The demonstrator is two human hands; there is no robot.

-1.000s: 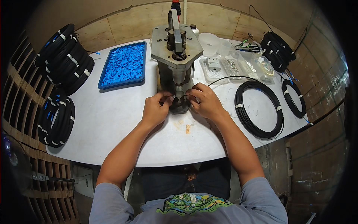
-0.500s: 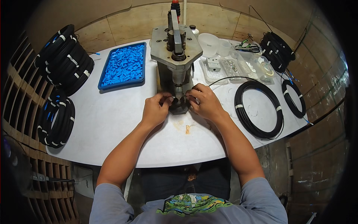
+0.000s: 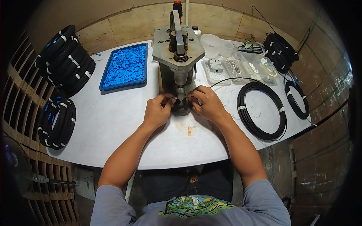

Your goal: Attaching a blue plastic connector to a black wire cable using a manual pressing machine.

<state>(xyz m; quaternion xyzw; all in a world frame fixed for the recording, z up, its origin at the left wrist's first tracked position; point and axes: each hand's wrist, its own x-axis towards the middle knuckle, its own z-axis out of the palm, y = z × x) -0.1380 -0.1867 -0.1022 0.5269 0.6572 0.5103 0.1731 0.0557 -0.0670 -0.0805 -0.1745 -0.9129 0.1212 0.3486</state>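
A metal bench press (image 3: 180, 78) stands upright in front of me, its ram down close over the small base between my hands. My left hand (image 3: 158, 110) is at the left side of the base, thumb and forefinger pinched; what lies between them is too small to make out. My right hand (image 3: 206, 102) is closed at the right side, its fingertips on a thin black cable (image 3: 232, 78). That cable arcs away from behind my right hand toward a black cable coil (image 3: 244, 118) lying on the table. The cable's end at the ram is hidden by fingers and metal.
A dark blue tray (image 3: 124, 89) of small blue pieces sits left of the press. Stacked black coils (image 3: 64, 62) and more coils (image 3: 56, 124) line the left edge. Clear boxes of small parts (image 3: 237, 69), a white tub (image 3: 211, 44) and further coils (image 3: 279, 52) are at the right.
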